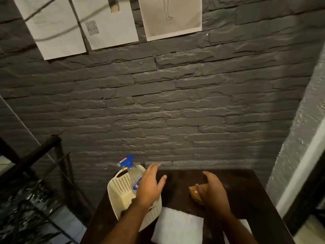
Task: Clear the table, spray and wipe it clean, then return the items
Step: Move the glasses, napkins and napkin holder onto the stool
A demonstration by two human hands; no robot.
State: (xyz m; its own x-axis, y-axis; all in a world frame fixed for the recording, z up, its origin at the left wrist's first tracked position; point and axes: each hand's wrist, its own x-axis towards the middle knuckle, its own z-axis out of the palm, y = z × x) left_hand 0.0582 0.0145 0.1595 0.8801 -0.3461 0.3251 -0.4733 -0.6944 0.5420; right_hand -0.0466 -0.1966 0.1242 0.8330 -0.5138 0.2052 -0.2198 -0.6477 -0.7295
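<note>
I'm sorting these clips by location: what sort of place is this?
Probably a home corner or small studio, not a kitchen: a small dark wooden table against a grey stone-effect wall, with paper sketches pinned up and a dark metal railing at left.

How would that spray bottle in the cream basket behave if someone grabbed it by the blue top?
The spray bottle stands upright, leaning on the basket wall, so lifted straight up it would probably come free easily. Its clear body looks like thin plastic, likely light and a little squeezable. Tall and narrow, it may tip if set down carelessly on the table.
</note>
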